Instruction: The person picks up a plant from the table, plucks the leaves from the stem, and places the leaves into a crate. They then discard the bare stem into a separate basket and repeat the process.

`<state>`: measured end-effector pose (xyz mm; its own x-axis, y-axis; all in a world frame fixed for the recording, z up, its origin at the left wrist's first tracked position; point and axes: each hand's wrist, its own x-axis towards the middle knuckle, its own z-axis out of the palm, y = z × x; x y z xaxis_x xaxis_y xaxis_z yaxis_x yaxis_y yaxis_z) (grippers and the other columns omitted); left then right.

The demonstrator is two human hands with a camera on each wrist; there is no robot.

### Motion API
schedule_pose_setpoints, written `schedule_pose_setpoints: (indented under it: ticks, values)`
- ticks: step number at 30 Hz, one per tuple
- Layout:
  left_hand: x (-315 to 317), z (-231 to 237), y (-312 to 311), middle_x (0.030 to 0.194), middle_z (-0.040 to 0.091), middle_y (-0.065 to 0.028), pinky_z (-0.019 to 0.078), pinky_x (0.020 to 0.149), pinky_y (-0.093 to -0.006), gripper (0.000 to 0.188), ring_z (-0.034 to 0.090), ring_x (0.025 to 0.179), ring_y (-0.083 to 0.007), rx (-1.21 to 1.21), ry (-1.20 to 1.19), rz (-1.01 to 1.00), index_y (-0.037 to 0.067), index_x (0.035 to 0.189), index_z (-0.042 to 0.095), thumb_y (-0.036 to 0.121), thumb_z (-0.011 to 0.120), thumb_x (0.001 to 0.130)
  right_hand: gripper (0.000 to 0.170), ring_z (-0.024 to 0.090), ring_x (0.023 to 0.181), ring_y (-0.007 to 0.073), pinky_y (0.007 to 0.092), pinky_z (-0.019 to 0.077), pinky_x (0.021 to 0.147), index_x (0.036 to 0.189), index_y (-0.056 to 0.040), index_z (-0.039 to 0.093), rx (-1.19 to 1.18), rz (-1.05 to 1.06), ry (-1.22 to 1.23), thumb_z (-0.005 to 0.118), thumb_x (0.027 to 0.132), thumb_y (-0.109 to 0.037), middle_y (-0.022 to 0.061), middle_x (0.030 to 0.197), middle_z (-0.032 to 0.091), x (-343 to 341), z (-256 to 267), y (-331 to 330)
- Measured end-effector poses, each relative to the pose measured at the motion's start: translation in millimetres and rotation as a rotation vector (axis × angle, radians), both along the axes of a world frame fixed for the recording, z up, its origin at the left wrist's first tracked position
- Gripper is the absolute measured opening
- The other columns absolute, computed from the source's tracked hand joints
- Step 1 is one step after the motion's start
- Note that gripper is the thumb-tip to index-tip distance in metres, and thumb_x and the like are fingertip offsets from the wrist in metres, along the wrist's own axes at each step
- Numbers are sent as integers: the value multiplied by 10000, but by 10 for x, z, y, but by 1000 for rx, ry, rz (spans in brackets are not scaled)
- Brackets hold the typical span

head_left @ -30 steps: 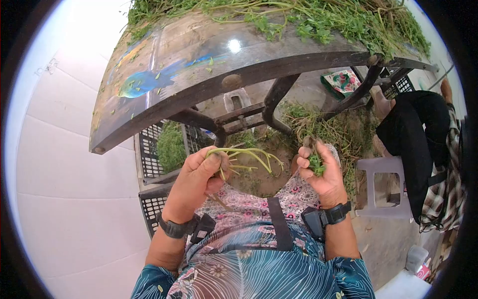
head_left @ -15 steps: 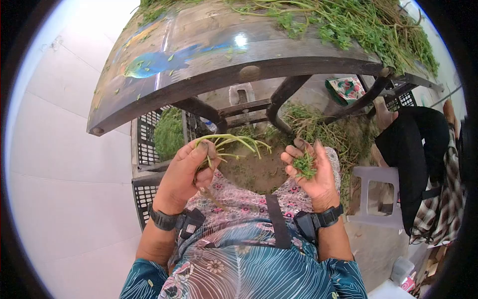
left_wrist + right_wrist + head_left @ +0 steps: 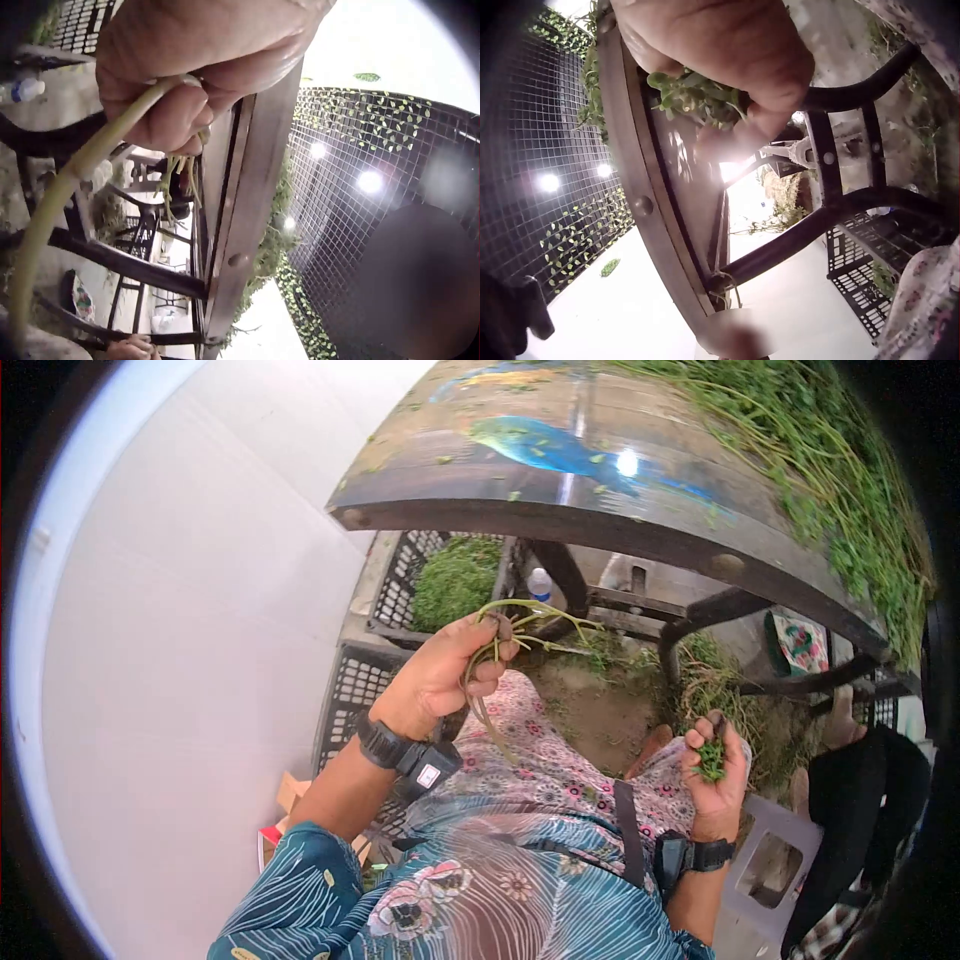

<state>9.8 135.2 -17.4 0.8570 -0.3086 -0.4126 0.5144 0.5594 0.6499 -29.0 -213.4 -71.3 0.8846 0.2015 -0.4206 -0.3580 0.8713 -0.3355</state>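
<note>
In the head view my left hand (image 3: 445, 670) pinches a small bundle of bare green stems between thumb and fingers. Some stem ends fan out to the right, others hang below the palm. One thick pale stem (image 3: 71, 176) runs close across the left wrist view. My right hand (image 3: 722, 785) is over the right knee, palm up, its fingers curled round a small clump of green leafy tips (image 3: 710, 762). Those leaves (image 3: 697, 97) stick out beside the fingers in the right wrist view. Both hands are in front of the table edge (image 3: 540, 518).
Long-stemmed greens (image 3: 850, 470) are heaped on the table. A black crate (image 3: 395, 585) of short greens (image 3: 455, 585) stands below, another crate (image 3: 350, 695) nearer. Loose stems (image 3: 720, 680) cover the floor. Another person (image 3: 870, 790) sits at right by a grey stool (image 3: 765, 860).
The head view has swung left and tilted, bringing more of the crates into sight. My hands have drawn further apart, the right one lower. Each keeps its stems or leaves.
</note>
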Motion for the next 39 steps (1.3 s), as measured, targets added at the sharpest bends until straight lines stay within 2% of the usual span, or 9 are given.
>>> schedule_pose_setpoints:
  ticks: [16,17,21,24,28,29,32,34,39]
  values:
    - [-805,-1109,1905,740,568,-95,499,577,-361,122,563,627,-199,262,203,936,38,940,496,151,454,918,144,485,724,150,248,449,513,984,-54,492,-128,4,93,446,926,-178,38,837,491,45,-25,90]
    - [-984,-1677,2322,924,571,-155,498,609,-394,237,587,751,-275,293,188,871,54,1023,475,238,526,883,143,488,723,149,245,451,512,981,-54,494,-124,17,87,449,925,-177,39,839,493,46,-39,85]
    - [-1398,-1915,2142,1257,363,-214,428,721,-486,534,450,1041,-392,610,620,784,111,1136,391,388,654,763,140,494,727,149,239,457,511,969,-53,501,-108,45,92,458,922,-178,46,848,503,71,-62,72]
    - [-1372,-2020,2001,1238,463,-185,431,783,-458,347,462,1087,-311,234,378,697,84,1153,462,243,552,859,143,499,733,152,245,458,520,961,-52,506,-133,54,90,463,920,-182,54,852,512,74,-40,103]
    - [-524,-1014,750,1166,543,-124,449,868,-381,304,546,1022,-239,234,213,357,10,1151,491,171,491,893,150,507,740,163,260,464,554,949,-48,508,-117,129,79,480,912,-191,61,850,522,223,51,337]
    - [-314,-827,231,1174,534,-131,438,888,-384,320,536,1040,-233,128,-97,127,21,1162,485,181,497,886,154,519,768,172,283,472,595,967,-43,514,-234,181,23,492,904,-182,68,874,538,312,123,518]
    - [-151,-453,-536,1220,494,-136,419,923,-365,552,503,1097,-226,415,-581,-251,20,1271,347,192,596,809,182,540,833,176,302,473,639,993,-23,516,-493,234,-128,515,884,-169,79,925,559,424,301,884]
    - [-83,-510,-864,1240,474,-129,401,941,-340,628,485,1120,-210,476,-620,-256,19,1297,299,128,624,770,224,545,882,216,340,467,694,1014,-10,516,-961,269,-419,540,849,-159,109,965,563,434,319,1095]
    - [-135,-425,-1091,994,546,-64,458,850,-342,276,532,965,-182,230,-401,74,92,1088,499,294,476,901,368,486,1022,365,418,397,873,1081,-5,512,-1819,122,-1162,585,745,-138,199,1080,528,397,306,1283]
